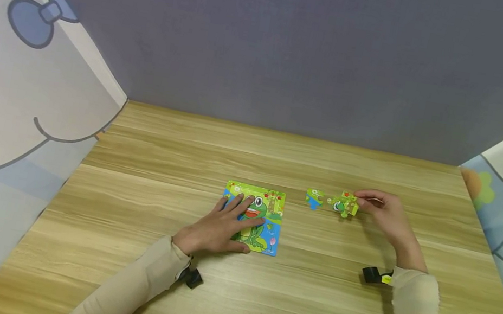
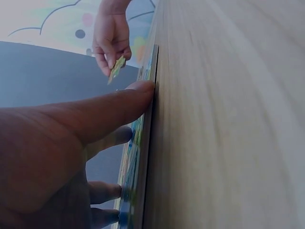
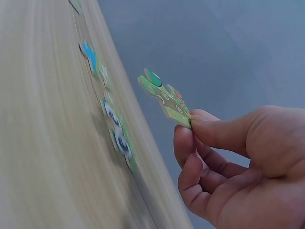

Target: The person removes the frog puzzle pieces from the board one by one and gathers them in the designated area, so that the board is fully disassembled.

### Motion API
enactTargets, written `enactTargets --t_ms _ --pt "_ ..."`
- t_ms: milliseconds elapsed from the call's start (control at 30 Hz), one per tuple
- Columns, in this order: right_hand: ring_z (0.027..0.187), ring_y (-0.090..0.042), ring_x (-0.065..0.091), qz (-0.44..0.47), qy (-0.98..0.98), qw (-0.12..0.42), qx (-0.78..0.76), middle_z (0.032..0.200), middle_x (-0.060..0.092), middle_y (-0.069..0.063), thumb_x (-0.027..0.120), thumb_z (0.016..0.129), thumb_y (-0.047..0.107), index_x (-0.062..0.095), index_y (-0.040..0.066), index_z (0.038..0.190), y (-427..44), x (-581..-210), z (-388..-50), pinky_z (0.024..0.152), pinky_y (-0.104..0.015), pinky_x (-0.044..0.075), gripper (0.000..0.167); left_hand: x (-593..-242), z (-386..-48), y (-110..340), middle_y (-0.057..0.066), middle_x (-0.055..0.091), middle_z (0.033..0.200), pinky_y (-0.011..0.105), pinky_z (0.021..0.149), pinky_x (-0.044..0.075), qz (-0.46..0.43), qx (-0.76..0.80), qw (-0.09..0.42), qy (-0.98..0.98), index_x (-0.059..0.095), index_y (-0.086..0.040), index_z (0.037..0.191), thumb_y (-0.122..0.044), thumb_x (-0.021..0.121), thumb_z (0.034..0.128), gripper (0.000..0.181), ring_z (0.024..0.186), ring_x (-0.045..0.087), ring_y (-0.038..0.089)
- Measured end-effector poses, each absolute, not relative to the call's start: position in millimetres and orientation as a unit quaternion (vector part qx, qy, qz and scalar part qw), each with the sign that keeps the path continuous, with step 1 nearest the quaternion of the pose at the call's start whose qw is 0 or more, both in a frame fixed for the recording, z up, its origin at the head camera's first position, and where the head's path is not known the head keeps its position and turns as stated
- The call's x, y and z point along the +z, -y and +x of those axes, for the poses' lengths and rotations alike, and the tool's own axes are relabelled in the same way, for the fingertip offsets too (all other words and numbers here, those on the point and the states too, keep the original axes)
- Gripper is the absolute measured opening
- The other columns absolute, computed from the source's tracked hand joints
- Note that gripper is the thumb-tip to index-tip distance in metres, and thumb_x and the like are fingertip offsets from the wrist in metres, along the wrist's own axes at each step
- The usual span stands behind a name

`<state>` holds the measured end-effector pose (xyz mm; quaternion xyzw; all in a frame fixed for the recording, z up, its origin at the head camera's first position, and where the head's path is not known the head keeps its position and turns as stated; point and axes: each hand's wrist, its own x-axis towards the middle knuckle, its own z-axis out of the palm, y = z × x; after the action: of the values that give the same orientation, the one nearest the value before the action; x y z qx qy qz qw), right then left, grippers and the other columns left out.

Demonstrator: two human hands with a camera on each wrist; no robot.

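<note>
A square frog picture board (image 1: 271,245) lies flat on the table, partly covered by my left hand (image 1: 220,229). That hand rests on it with spread fingers, and in the left wrist view its thumb (image 2: 138,90) touches the board's near edge. My right hand (image 1: 388,214) pinches a green jigsaw puzzle piece (image 3: 167,98) with a red patch between thumb and forefinger, held above the table. Below it lies a green puzzle piece with frog eyes (image 3: 116,129), partly hidden in the head view. Left of that is a green-and-blue puzzle piece (image 1: 312,204).
The wooden table (image 1: 306,308) meets a grey upright panel (image 1: 297,54) at the back. Cartoon-printed walls (image 1: 20,87) stand on both sides. A small black wrist camera (image 1: 372,275) juts from the right sleeve, another (image 1: 194,278) from the left.
</note>
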<state>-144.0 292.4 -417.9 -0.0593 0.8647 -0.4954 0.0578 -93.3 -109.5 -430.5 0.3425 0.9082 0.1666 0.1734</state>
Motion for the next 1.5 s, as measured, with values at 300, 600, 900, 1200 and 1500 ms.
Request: enactTargets --t_ms 300,600,900,1200,1500 --pt "0.091 0.015 0.061 -0.056 -0.863 0.03 -0.501 0.098 0.062 0.034 0.058 0.1 0.005 0.059 -0.019 0.12 -324.4 -422.8 -138.0 0.077 -0.008 0.052 0.031 -429.4 -93.0 109.0 0.021 0.011 0.168 0.071 0.12 0.012 0.346 0.17 0.168 -0.907 0.04 -0.026 0.155 -0.046 0.068 0.0925 0.071 0.155 0.009 0.048" --pt "0.087 0.015 0.062 -0.052 -0.871 0.045 -0.486 0.095 0.062 0.037 0.06 0.098 0.004 0.063 -0.018 0.116 -340.2 -422.6 -141.6 0.073 -0.009 0.053 0.028 -429.2 -93.2 108.8 0.021 0.013 0.168 0.071 0.12 0.012 0.342 0.18 0.167 -0.907 0.04 -0.027 0.154 -0.048 0.069 0.0915 0.072 0.155 0.007 0.048" --pt "0.083 0.014 0.058 -0.062 -0.923 0.042 -0.376 0.118 0.067 -0.033 0.062 0.097 0.003 0.069 -0.011 0.114 -340.6 -425.5 -148.9 0.069 -0.008 0.048 0.023 -425.5 -96.3 112.4 0.021 0.013 0.168 0.07 0.121 0.011 0.327 0.192 0.156 -0.912 0.042 -0.026 0.153 -0.045 0.071 0.091 0.071 0.156 0.007 0.048" --pt "0.078 0.019 0.047 -0.047 -0.944 0.051 -0.323 0.117 0.068 -0.032 0.062 0.097 0.004 0.072 -0.006 0.113 -336.5 -427.4 -156.3 0.07 -0.01 0.042 0.021 -420.6 -99.5 117.8 0.024 0.014 0.167 0.072 0.119 0.011 0.329 0.206 0.149 -0.909 0.043 -0.023 0.153 -0.043 0.07 0.0917 0.07 0.155 0.005 0.05" --pt "0.086 -0.009 0.063 -0.037 -0.95 0.068 -0.301 0.114 0.07 -0.029 0.06 0.099 0.007 0.072 -0.004 0.113 -331.8 -425.2 -157.4 0.073 -0.021 0.046 0.022 -414.2 -100.6 126.9 0.025 0.01 0.168 0.075 0.117 0.011 0.319 0.221 0.135 -0.912 0.041 -0.023 0.153 -0.042 0.071 0.0912 0.071 0.155 0.005 0.05"
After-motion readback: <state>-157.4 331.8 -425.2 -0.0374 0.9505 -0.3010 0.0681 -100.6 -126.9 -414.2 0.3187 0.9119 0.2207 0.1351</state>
